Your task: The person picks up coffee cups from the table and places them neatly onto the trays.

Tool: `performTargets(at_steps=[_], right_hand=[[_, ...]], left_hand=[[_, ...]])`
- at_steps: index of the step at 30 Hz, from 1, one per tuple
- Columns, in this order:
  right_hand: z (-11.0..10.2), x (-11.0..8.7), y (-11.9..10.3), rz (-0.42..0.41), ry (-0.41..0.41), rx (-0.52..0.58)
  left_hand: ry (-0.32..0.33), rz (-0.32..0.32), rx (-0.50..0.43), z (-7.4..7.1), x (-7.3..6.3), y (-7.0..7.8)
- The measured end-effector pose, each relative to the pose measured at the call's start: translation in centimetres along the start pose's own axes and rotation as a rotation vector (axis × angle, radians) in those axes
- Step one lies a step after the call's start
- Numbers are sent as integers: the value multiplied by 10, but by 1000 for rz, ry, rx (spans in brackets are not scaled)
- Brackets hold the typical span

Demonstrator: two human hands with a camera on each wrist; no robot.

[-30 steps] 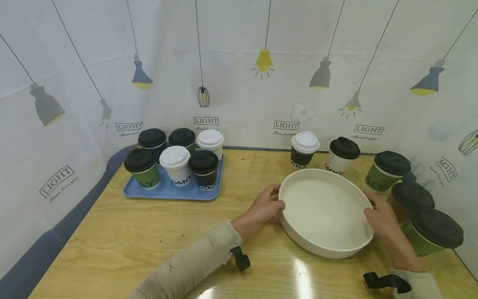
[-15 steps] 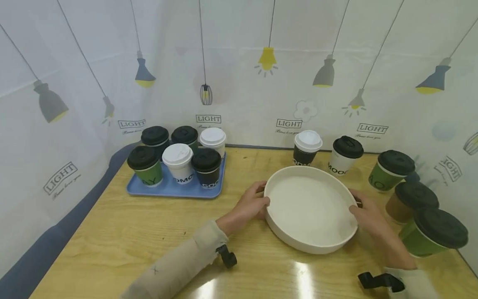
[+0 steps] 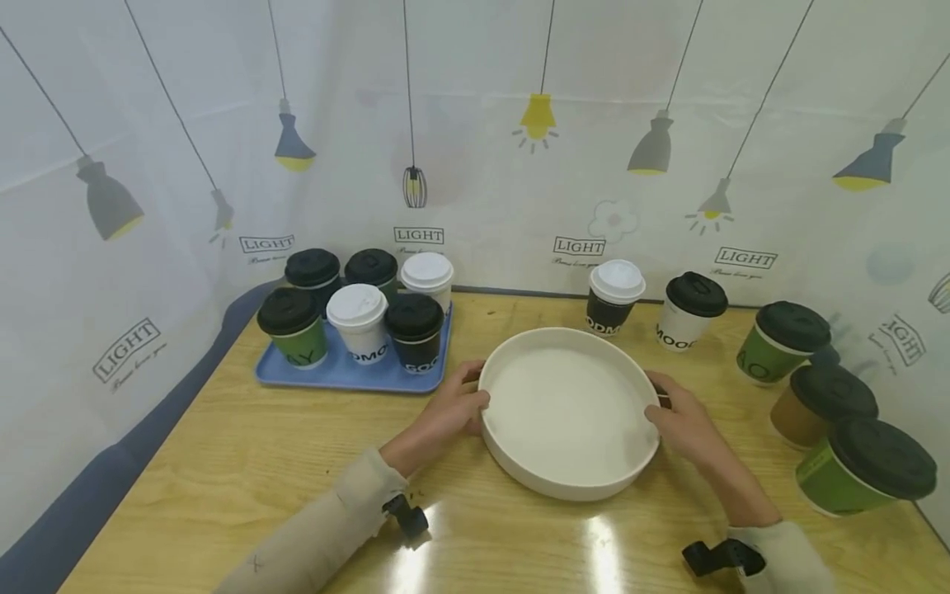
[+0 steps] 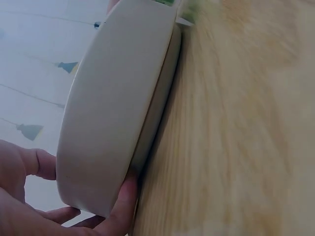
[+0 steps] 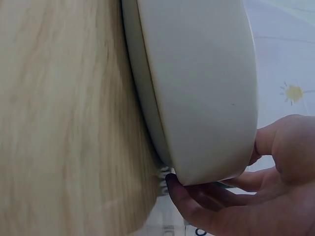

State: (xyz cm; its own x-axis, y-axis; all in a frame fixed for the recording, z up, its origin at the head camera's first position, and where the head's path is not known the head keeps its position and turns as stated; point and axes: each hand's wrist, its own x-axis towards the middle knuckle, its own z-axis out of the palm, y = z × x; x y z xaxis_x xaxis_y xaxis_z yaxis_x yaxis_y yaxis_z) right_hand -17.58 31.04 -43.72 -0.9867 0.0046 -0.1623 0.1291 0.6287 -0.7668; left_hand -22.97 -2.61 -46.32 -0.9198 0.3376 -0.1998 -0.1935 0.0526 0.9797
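A round cream tray with a raised wall lies level near the middle of the wooden table in the head view. My left hand grips its left side, thumb on the rim and fingers below. On the opposite side my right hand holds the rim the same way. The left wrist view shows the tray's outer wall with a fingertip under its lower edge, close over the wood. From the right wrist, the wall stands between thumb and curled fingers. Nothing sits inside the tray.
A blue tray at the left bears several lidded paper cups. Along the right stand more: a black cup with white lid, a white cup, a green cup, a brown cup and another green cup. A printed curtain hangs behind.
The cream tray and both hands have moved left across the table, away from the cups on the right. The grip stays the same. The cups keep their places.
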Motion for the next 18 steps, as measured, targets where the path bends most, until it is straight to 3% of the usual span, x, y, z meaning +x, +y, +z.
performTargets(at_steps=[12, 18], right_hand=[[13, 7, -17, -17, -68, -11], [13, 10, -22, 2, -78, -20]], left_hand=[[25, -25, 33, -28, -6, 4], [6, -41, 120, -36, 0, 8]])
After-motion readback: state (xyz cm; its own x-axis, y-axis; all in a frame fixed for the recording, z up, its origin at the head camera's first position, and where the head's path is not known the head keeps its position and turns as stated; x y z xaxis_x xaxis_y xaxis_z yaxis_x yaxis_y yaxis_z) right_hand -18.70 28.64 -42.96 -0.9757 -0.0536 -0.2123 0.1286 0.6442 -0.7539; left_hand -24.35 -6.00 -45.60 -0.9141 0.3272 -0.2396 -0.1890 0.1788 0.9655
